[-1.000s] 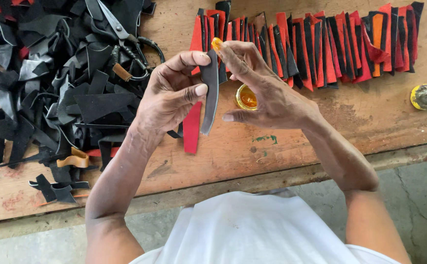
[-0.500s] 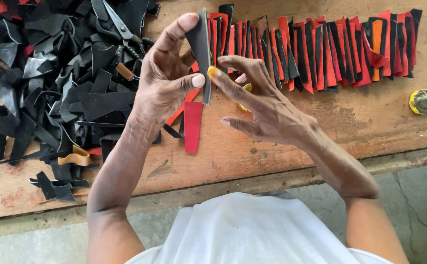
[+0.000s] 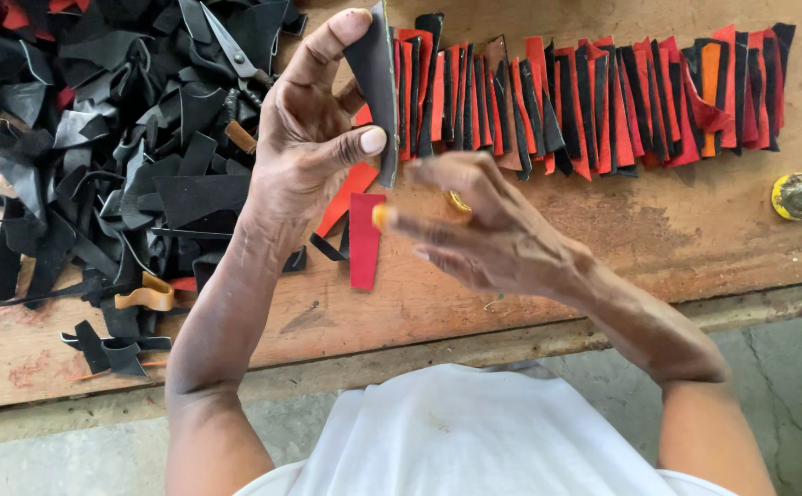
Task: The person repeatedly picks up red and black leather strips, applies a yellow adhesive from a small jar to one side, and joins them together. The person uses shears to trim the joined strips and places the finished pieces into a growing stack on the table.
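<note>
Here the left hand (image 3: 304, 138) pinches 1 black leather strip (image 3: 375, 83) upright between thumb and fingers, above the wooden board (image 3: 603, 239). The right hand (image 3: 493, 234) hovers just below it, fingers spread loose, holding nothing, its fingertip smeared yellow. A small tin of yellow glue (image 3: 457, 200) peeks out behind that hand; its contents are mostly hidden.

Soft, even daylight fills the bench, bright without glare, and shadows under the leather strips stay faint. The right hand (image 3: 488, 234) is smeared by motion blur just below the grip, while the left hand (image 3: 314, 138) pinching the black strip (image 3: 375, 78) looks sharp.
</note>
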